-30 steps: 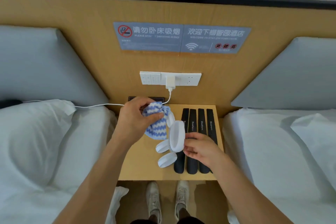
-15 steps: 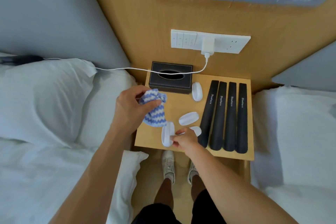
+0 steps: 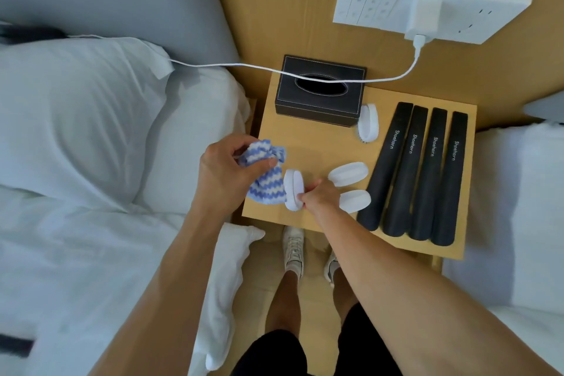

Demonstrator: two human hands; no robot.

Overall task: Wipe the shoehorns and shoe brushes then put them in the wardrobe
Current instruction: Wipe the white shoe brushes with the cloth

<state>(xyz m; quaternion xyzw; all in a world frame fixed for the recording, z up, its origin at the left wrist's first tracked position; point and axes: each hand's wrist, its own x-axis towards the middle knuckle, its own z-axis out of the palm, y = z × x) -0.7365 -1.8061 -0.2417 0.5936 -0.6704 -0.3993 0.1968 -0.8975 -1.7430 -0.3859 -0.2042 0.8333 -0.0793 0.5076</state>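
My left hand (image 3: 225, 171) grips a bunched blue-and-white striped cloth (image 3: 265, 180) above the left part of the wooden nightstand (image 3: 305, 143). My right hand (image 3: 320, 195) pinches a white oval shoe brush (image 3: 293, 189) on its edge, touching the cloth. Two more white brushes (image 3: 348, 173) (image 3: 355, 201) lie flat just right of that hand. A third (image 3: 368, 122) lies on its side by the tissue box. Several black shoehorns (image 3: 418, 168) lie side by side along the nightstand's right half.
A black tissue box (image 3: 320, 91) stands at the nightstand's back. A white charger cable (image 3: 244, 65) runs from the wall socket panel (image 3: 427, 9) over the box to the left bed. Beds with white pillows (image 3: 76, 119) flank the nightstand. My shoes (image 3: 293, 249) stand on the floor below.
The view has tilted downward and closer to the nightstand. My right hand brought the brush down to the nightstand's front left, against the cloth in my left hand.
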